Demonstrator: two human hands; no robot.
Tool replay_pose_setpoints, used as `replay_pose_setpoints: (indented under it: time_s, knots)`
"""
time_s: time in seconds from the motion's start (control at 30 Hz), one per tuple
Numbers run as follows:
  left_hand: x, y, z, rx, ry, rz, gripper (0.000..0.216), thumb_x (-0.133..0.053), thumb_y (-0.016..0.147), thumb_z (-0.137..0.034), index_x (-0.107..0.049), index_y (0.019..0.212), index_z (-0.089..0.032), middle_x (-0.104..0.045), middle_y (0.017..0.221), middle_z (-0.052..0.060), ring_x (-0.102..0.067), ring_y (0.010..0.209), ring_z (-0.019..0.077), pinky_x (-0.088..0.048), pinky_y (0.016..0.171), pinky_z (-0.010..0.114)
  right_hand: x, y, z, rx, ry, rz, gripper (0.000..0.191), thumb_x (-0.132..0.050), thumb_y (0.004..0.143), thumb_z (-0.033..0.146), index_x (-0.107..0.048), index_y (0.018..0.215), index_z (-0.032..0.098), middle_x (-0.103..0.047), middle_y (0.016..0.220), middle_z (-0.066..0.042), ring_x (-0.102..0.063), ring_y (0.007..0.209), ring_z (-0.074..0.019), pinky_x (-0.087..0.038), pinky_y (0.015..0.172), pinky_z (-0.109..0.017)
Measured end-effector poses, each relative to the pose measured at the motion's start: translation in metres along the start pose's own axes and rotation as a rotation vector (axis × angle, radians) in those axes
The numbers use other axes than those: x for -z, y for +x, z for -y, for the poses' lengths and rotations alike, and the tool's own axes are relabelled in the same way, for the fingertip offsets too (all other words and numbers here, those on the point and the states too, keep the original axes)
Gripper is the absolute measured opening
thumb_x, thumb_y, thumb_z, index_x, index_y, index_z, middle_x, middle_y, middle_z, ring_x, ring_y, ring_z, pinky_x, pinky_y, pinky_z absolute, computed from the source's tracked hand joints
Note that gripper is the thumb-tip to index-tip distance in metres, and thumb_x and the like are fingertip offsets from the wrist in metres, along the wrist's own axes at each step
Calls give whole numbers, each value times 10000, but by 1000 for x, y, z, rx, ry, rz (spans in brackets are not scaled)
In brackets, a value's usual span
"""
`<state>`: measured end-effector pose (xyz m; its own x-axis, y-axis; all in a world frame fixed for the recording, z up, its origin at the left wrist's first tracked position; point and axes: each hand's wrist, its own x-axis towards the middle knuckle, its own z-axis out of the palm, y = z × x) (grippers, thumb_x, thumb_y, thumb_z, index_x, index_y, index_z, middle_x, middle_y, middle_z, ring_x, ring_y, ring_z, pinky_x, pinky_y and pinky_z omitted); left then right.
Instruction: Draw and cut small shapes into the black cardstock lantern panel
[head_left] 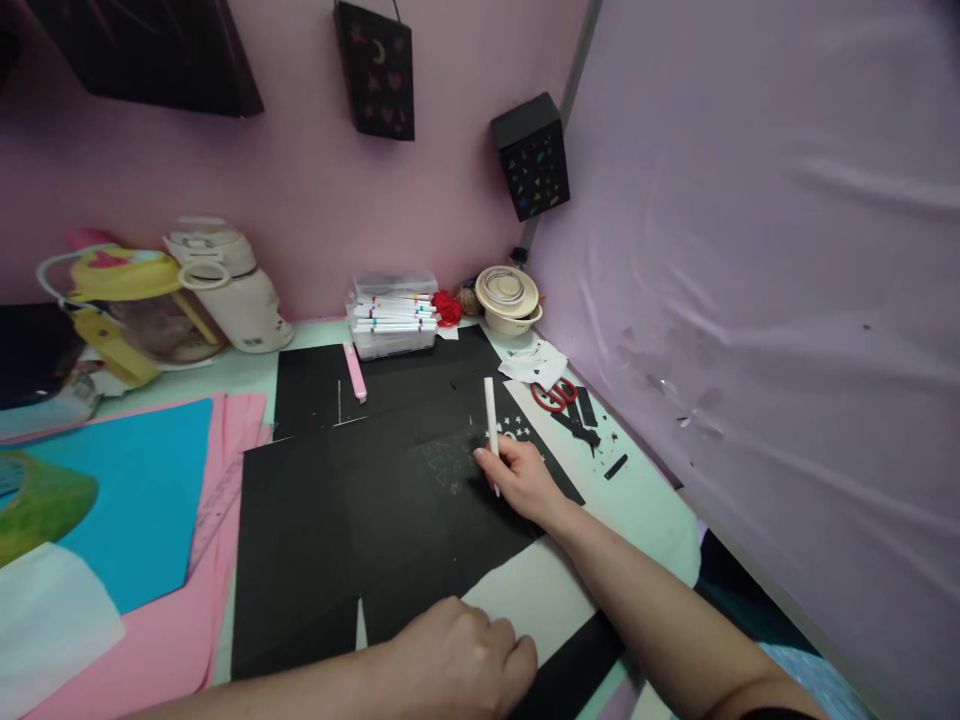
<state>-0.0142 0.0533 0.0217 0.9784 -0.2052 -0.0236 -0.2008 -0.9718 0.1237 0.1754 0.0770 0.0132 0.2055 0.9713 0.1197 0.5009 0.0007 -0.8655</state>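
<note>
Pinched upright in my right hand [521,478] is a white marker pen [491,412], its lower end near the right part of a large black sheet [322,540]. Beside that hand, the sheet bears faint star and triangle outlines [444,463] and several small white star cut-outs [516,425]. My left hand [469,655] rests closed at the near edge, its fingers curled under, so anything inside is hidden. A narrow pale slit [361,622] shows in the black sheet near the left wrist.
A pink craft knife [355,374] and a box of white markers [394,318] lie at the back. Red-handled scissors [553,395] and black scraps [616,467] are on the right. A tumbler [232,285], yellow-lidded jug [157,305] and blue sheet [150,510] occupy the left.
</note>
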Motion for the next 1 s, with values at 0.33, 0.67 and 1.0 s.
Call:
replay_pose_setpoints:
  time_s: [0.33,0.67,1.0]
  knots:
    - [5,-6,-9,5,-158,7,148,-585,885,-326,-486,918,-220,-568,626,-56,-495,393,141,-199,330,278,0,1,-1,-7,-25,16,381,-494,914,409,-457,594,206,-487,528,31,-456,527,-119,-332,535,-248]
    - [35,-26,-37,257,-136,76,189,-622,792,-177,-595,973,-128,-600,589,19,-523,426,172,-221,363,251,1,-3,-8,26,11,-8,431,-475,936,489,-503,610,207,-512,566,16,-471,538,-122,-372,566,-258]
    - [0,-17,-11,570,101,9,934,-717,700,-629,-496,1361,-6,-447,1415,296,-450,1290,442,-467,981,536,1,-4,-8,-4,7,-28,439,-447,941,520,-535,651,201,-490,595,10,-454,550,-129,-370,557,-270]
